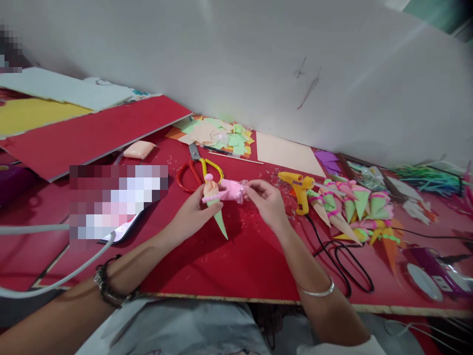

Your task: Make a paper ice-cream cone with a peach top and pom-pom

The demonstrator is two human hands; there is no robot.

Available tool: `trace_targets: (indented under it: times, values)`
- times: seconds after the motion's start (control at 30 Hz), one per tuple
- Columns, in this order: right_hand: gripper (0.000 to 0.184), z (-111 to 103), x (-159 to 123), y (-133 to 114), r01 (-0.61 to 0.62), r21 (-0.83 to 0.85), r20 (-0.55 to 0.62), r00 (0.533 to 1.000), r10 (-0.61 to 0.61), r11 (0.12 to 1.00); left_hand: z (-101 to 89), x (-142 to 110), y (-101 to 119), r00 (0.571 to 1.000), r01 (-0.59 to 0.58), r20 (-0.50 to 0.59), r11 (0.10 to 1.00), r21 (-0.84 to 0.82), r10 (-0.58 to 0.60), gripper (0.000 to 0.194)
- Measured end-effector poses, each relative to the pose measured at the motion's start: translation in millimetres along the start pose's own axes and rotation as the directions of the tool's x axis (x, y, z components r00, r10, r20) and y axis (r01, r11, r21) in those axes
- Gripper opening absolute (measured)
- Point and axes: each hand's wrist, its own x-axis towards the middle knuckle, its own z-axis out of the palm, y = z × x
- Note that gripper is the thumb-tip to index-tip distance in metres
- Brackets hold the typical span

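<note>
My left hand [194,213] is closed around a small ice-cream cone craft [220,226]. Its pale green tip points down, and a peach top with a pink ball sits above a pink beaded band. Beside it, a clear packet of pink clay [232,190] lies between my hands. The fingertips of my right hand [269,202] pinch the packet's crinkled right end. Its left end reaches my left fingers; whether they grip it too, I cannot tell. Just behind the cone lie scissors [189,178] with one red and one yellow handle.
A yellow glue gun [301,190] with a black cord lies right of my hands, by several finished cones [356,199]. A phone [127,224] and white cable are at left. Paper scraps [218,135], a peach clay packet [139,149] and a red board [107,128] lie farther back.
</note>
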Motion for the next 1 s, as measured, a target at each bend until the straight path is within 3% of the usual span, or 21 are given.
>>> trace_targets:
  times: [0.1, 0.2, 0.27, 0.4, 0.5, 0.57, 0.73, 0.9, 1.0]
  values:
    - [0.005, 1, -6, -8, 0.031, -0.065, 0.192, 0.981, -0.018, 0.997, 0.3, -4, 5, 0.99, -0.118, 0.069, 0.99, -0.082, 0.124, 0.038]
    - [0.005, 0, -12, -15, -0.066, 0.119, 0.424, 0.906, 0.009, 0.991, 0.9, -7, 4, 0.967, -0.15, 0.192, 0.984, -0.095, 0.166, 0.044]
    - [0.007, 0, -13, -16, -0.15, 0.272, 0.463, 0.886, 0.007, 0.951, 1.4, -7, -1, 0.955, -0.125, 0.262, 0.99, -0.064, 0.137, 0.05]
    - [0.005, 1, -10, -11, -0.24, 0.461, 0.376, 0.925, 0.057, 0.854, 2.5, -4, -10, 0.954, -0.079, 0.285, 0.996, -0.051, 0.09, 0.064]
    - [0.023, 2, -7, -5, -0.281, 0.501, 0.346, 0.932, 0.109, 0.818, 2.3, -3, -8, 0.963, -0.037, 0.266, 0.999, -0.039, 0.046, 0.063]
    - [0.027, 3, -6, -2, -0.298, 0.488, 0.33, 0.933, 0.143, 0.82, 1.7, -4, -4, 0.965, -0.02, 0.259, 0.999, -0.03, 0.027, 0.061]
    - [0.01, 4, -6, 1, -0.3, 0.388, 0.247, 0.945, 0.216, 0.871, -0.2, -5, 3, 0.974, -0.009, 0.224, 1.0, 0.004, 0.008, 0.054]
    - [0.022, 2, -4, 1, -0.274, 0.329, 0.186, 0.957, 0.223, 0.904, 0.2, -2, 0, 0.99, -0.051, 0.134, 0.994, 0.099, 0.038, 0.051]
    - [0.015, 2, -4, 2, -0.27, 0.324, 0.17, 0.959, 0.224, 0.907, 1.0, 0, -2, 0.996, -0.044, 0.081, 0.992, 0.116, 0.035, 0.05]
